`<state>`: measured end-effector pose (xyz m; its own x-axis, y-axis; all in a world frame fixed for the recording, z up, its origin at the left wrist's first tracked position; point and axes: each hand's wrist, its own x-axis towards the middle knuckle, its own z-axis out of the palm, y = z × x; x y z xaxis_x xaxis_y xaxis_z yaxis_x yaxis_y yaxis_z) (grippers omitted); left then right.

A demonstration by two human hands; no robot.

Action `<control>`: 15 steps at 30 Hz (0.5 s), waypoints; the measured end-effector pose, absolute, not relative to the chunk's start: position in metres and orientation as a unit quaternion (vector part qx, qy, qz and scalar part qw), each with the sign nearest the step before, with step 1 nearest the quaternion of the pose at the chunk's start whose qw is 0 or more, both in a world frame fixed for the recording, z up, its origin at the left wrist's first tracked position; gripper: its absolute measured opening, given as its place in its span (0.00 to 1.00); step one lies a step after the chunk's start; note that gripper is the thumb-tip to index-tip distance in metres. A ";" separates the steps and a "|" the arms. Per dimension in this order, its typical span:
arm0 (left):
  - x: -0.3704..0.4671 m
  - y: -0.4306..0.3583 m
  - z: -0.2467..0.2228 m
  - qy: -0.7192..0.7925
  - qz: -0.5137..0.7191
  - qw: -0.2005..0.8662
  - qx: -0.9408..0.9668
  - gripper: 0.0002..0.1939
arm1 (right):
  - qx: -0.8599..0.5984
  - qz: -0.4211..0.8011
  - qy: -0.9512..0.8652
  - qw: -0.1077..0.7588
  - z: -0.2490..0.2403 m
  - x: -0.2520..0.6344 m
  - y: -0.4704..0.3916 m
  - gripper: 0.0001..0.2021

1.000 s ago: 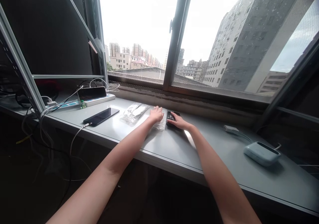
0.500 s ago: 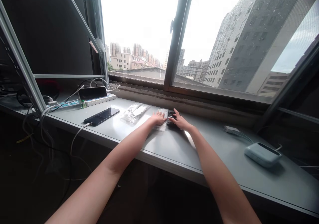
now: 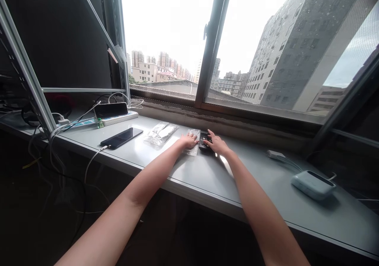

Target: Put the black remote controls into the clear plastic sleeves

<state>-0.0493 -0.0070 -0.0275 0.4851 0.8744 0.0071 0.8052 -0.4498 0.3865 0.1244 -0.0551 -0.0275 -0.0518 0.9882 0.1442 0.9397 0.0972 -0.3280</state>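
Observation:
My left hand lies with its fingers spread on a clear plastic bag near the middle of the grey tabletop. Just right of that bag is a black remote control with rows of small buttons. My right hand rests at the remote's right side, fingers apart, thumb and fingertips over its edge. Another crinkled clear bag lies to the left of my left hand, not touched.
A black phone with a white cable lies at the left. Behind it are a power strip, a second phone and a small green bottle. A pale blue device and a white plug lie at the right.
The fingers of my right hand have shifted slightly, and more of the remote shows. My left hand stays on the bag. The whole view has moved very slightly.

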 end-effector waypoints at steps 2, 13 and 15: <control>-0.050 -0.007 -0.024 0.500 0.109 0.166 0.843 0.27 | -0.666 0.065 -0.722 0.176 -0.025 0.124 -0.056 0.36; -0.080 0.006 -0.013 0.730 0.161 -0.013 0.664 0.36 | -0.659 0.043 -0.728 0.183 -0.021 0.122 -0.064 0.31; -0.085 0.010 -0.014 0.753 0.157 0.013 0.639 0.36 | -0.658 0.036 -0.728 0.190 -0.021 0.122 -0.064 0.30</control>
<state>-0.0853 0.0095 -0.0139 -0.1835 0.9664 0.1799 0.9579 0.1348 0.2533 0.1224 -0.0635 -0.0209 -0.0626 0.9714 0.2289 0.9441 0.1320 -0.3022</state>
